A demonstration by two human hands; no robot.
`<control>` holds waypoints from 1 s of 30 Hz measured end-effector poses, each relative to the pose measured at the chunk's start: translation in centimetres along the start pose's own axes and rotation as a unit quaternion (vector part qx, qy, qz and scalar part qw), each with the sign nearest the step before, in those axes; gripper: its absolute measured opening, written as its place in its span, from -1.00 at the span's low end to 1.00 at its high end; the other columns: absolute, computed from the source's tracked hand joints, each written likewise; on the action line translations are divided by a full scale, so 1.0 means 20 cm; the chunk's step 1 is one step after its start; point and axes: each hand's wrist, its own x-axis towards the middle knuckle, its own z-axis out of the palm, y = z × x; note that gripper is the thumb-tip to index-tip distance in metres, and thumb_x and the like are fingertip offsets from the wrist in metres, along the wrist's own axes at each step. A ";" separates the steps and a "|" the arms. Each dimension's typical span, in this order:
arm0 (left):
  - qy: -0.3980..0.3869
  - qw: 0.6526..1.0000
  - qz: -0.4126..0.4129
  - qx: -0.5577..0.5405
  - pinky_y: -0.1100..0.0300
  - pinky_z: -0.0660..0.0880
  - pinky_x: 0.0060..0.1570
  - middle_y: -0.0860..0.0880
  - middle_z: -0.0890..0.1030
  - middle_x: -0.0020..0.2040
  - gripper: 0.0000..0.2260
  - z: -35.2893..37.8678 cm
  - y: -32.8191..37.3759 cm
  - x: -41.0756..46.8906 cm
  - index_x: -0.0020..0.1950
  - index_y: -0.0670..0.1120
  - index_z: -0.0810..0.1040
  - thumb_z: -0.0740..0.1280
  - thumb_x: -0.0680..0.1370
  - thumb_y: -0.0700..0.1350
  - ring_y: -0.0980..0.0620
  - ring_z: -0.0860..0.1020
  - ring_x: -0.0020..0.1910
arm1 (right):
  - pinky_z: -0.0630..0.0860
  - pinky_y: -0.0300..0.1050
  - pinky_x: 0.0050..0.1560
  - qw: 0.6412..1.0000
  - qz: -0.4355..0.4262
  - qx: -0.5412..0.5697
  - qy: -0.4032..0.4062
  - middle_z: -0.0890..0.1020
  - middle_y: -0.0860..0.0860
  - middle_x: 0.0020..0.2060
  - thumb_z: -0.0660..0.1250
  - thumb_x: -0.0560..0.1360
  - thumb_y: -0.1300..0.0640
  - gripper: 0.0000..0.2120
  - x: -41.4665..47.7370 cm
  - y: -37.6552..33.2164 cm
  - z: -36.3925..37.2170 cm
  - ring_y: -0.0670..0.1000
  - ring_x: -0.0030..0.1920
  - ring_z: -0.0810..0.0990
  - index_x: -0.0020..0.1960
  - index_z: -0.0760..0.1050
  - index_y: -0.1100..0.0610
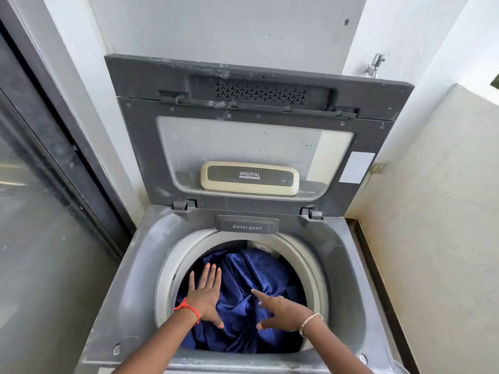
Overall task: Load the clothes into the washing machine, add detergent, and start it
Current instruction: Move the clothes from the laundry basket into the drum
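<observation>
Fingers (pixel 212 276) of the left hand (pixel 205 300) lie straight and slightly fanned, palm down, pressing flat on the crumpled dark blue cloth (pixel 251 273). A red thread bracelet (pixel 187 309) circles that wrist. The right hand (pixel 282 313) rests on the same cloth just beside the left, its forefinger straight and pointing toward the middle of the load, its thumb held out wide. Its other fingers are mostly hidden behind the back of the hand, and nothing shows pinched between them. A thin gold chain bracelet (pixel 310 319) sits on the right wrist.

The blue cloth fills the round pale-grey drum opening (pixel 175 265) of the dusty grey top-loading washing machine (pixel 129 279), bunched in folds and reaching close to the rim. At the back edge of the opening a dark drawer marked "Detergent" (pixel 247 227) sits closed. The grey lid (pixel 140 147) with a clear window stands upright against the white wall (pixel 216 28), and a cream panel reading "DIGITAL" (pixel 249 178) shows through the window. A metal tap (pixel 374 66) juts from the wall at upper right. A dark-framed glass door (pixel 40 211) runs along the left.
</observation>
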 end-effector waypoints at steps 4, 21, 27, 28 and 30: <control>0.002 0.998 0.010 -0.060 -0.21 -0.32 0.38 -0.15 -0.37 0.49 0.03 -0.03 0.03 -0.02 0.47 -0.24 -0.36 0.35 0.43 0.18 -0.12 -0.41 0.45 | 0.33 -0.17 0.31 0.999 0.005 0.045 0.023 0.45 0.14 0.33 0.37 0.46 0.01 -0.27 -0.10 0.04 -0.01 0.02 0.28 0.46 0.50 0.07 0.05; 0.078 0.340 -0.044 -0.936 -0.19 0.24 0.34 -0.30 0.15 0.48 -0.30 -0.44 0.16 0.11 0.49 -0.31 -0.01 0.19 0.57 0.10 -0.24 0.19 0.45 | 0.62 0.12 -0.31 0.621 0.052 0.749 0.223 0.46 0.33 0.13 0.30 0.52 0.09 -0.68 0.10 -0.11 -0.40 0.22 0.06 0.54 0.13 0.37 0.30; 0.114 0.326 -0.108 -0.932 -0.18 0.33 0.28 -0.30 0.20 0.45 -0.34 -0.45 0.13 0.28 0.49 -0.26 0.07 0.32 0.54 -0.05 -0.25 0.25 0.41 | 0.57 0.17 -0.22 0.569 0.072 0.780 0.250 0.31 0.38 0.29 0.37 0.46 0.16 -0.84 0.27 -0.13 -0.49 0.30 0.20 0.48 -0.11 0.41 0.21; 0.121 0.320 -0.112 -0.933 -0.18 0.34 0.27 -0.29 0.23 0.44 -0.36 -0.45 0.12 0.30 0.49 -0.24 0.10 0.33 0.53 -0.05 -0.25 0.27 0.40 | 0.56 0.19 -0.20 0.562 0.073 0.785 0.251 0.31 0.39 0.29 0.37 0.46 0.17 -0.82 0.30 -0.14 -0.49 0.32 0.23 0.45 -0.07 0.41 0.23; 0.130 0.310 -0.116 -0.934 -0.15 0.39 0.18 -0.28 0.29 0.41 -0.37 -0.46 0.11 0.32 0.47 -0.23 0.15 0.34 0.52 -0.04 -0.23 0.33 0.37 | 0.56 0.19 -0.18 0.553 0.078 0.789 0.254 0.32 0.38 0.28 0.36 0.47 0.16 -0.72 0.33 -0.15 -0.50 0.32 0.22 0.44 0.06 0.34 0.26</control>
